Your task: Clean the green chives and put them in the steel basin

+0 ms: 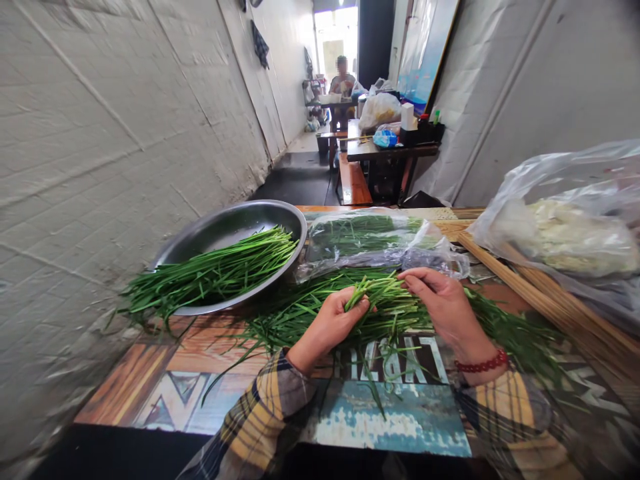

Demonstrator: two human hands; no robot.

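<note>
My left hand [336, 322] is closed around a small bunch of garlic chives [361, 293], pale stem ends showing above the thumb. Thumb and fingertips of my right hand [445, 307] are pinched together just to the right, by the stem ends; what they hold, if anything, is too small to make out. Beneath both hands a loose pile of chives [295, 313] spreads across the patterned table [215, 380]. At the left, a steel basin [225, 217] holds a heap of chives [235, 267], leaves hanging over its rim.
Behind the pile lies a clear plastic bag [360, 237] with more chives. On the right are wooden skewers [540, 293] and a plastic bag of pale food [575, 227]. Farther back, a person [343, 83] sits near a dark table [370, 150] with bags. A wall [125, 133] runs along the left.
</note>
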